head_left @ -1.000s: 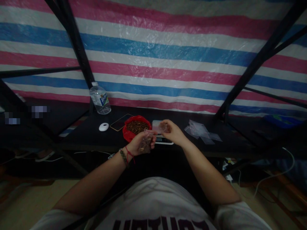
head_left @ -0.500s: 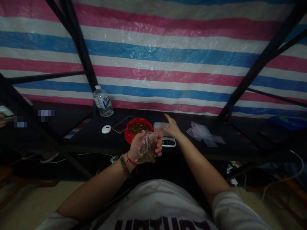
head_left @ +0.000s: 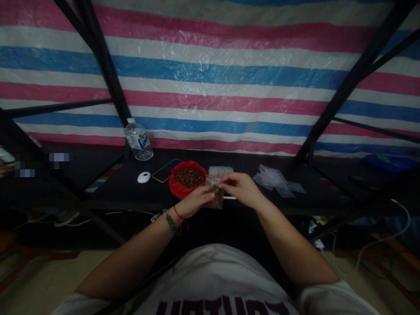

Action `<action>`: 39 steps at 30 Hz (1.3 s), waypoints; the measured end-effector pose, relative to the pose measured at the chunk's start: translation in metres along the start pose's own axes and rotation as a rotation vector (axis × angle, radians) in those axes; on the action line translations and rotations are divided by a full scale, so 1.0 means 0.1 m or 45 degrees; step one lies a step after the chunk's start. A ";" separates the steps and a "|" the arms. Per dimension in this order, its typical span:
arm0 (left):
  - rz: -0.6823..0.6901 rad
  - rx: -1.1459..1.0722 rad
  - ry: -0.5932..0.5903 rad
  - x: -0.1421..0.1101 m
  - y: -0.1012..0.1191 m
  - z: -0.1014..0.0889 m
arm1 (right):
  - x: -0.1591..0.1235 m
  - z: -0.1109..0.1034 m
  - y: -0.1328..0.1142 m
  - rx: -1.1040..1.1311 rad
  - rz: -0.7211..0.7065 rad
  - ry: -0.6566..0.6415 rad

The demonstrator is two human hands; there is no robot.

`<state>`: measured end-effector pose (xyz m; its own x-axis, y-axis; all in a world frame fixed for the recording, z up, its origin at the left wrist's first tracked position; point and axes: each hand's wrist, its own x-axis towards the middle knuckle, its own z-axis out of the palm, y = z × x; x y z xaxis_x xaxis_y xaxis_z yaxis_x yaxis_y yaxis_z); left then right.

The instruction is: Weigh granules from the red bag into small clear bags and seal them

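Note:
A small clear plastic bag (head_left: 217, 197) with brown bits inside hangs between both my hands over the near edge of the dark table (head_left: 131, 188). My left hand (head_left: 196, 201) pinches its left top corner. My right hand (head_left: 239, 187) pinches its right top edge. Just beyond them sits a red bag (head_left: 184, 184) opened out and filled with brown seeds or nuts, and a small white scale (head_left: 220, 171) stands partly hidden behind my right hand.
A water bottle (head_left: 138, 140), a white round object (head_left: 143, 177) and a phone (head_left: 166, 170) lie at the table's left. Several loose clear bags (head_left: 277, 180) lie at the right. Black frame bars and a striped tarp rise behind. Cables trail on the floor at right.
My right hand has come back from the scale to the small bag. My left hand moved the bag up and forward, and both hands now hold its top.

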<state>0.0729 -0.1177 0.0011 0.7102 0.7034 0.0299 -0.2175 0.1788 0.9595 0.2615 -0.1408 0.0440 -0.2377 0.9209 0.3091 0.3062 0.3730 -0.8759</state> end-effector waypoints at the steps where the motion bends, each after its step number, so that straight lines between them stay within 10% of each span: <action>1: -0.015 0.126 0.032 0.00 0.02 0.00 | 0.00 -0.03 0.02 -0.023 -0.003 0.079; 24: 0.184 0.319 0.093 0.04 0.07 0.00 | 0.04 0.03 0.20 0.356 0.208 0.207; 30: 0.350 0.312 0.569 0.07 0.08 -0.06 | 0.07 0.06 0.26 0.328 0.155 0.220; 39: 0.399 0.193 0.685 0.10 0.09 -0.06 | 0.11 0.10 0.40 0.176 0.027 0.384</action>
<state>0.0742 -0.1050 0.0080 0.1844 0.9604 0.2087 -0.2349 -0.1631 0.9582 0.2623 -0.1167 0.0088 0.0571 0.9281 0.3678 0.1752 0.3534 -0.9189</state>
